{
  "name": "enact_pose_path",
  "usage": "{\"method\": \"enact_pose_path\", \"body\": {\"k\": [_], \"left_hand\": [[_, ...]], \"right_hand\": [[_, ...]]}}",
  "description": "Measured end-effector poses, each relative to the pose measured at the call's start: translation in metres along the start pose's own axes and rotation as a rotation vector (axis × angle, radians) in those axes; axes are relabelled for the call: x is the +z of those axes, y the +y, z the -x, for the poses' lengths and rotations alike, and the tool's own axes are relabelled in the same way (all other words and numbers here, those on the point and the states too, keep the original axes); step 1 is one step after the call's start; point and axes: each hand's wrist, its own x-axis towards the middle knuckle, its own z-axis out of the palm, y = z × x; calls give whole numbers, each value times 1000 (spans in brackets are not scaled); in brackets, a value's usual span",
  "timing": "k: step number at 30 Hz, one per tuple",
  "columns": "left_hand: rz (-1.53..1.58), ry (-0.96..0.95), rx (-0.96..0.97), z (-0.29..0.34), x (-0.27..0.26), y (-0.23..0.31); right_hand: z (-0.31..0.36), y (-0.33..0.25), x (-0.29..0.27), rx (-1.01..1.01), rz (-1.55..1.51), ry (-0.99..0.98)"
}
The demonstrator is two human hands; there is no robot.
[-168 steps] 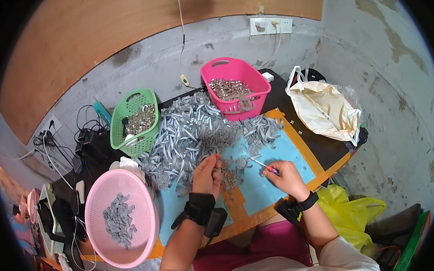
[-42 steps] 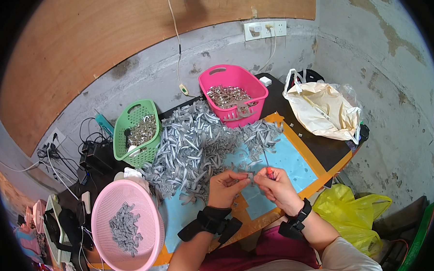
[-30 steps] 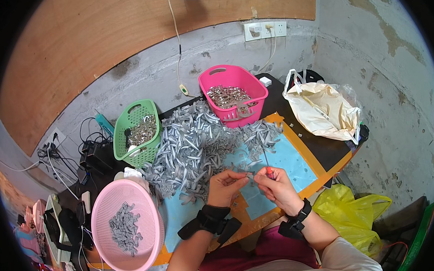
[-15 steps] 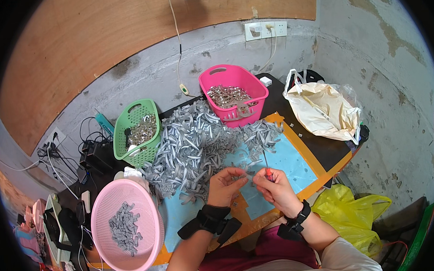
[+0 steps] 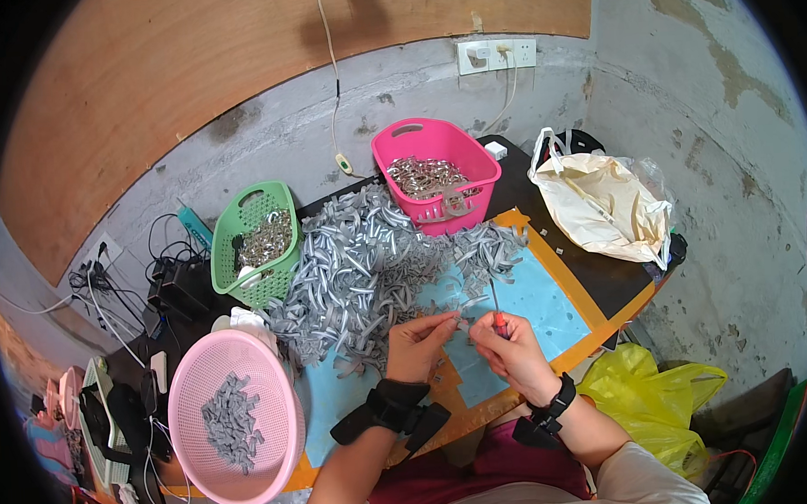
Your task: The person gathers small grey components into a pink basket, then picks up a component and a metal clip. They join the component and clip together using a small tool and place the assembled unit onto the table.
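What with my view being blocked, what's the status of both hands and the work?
Left hand pinching, small gray piece at its fingertips. Right hand gripping red-handled tool, thin shaft pointing away. Gray strips heaped just beyond both hands.

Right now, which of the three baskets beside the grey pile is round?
The pale pink basket, front left, with grey pieces inside; the green basket and bright pink basket are rectangular.
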Motion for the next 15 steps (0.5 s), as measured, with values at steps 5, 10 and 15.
{"method": "enact_pose_path", "body": {"k": [5,10,15], "left_hand": [[6,-38,-31,1,-4,-1],[84,-49,-41,1,-6,-3],[112,-74,-40,0,-7,-3]], "right_hand": [[-1,1,0,13,14,16],[0,0,0,9,14,19],[-1,1,1,11,23,39]]}}
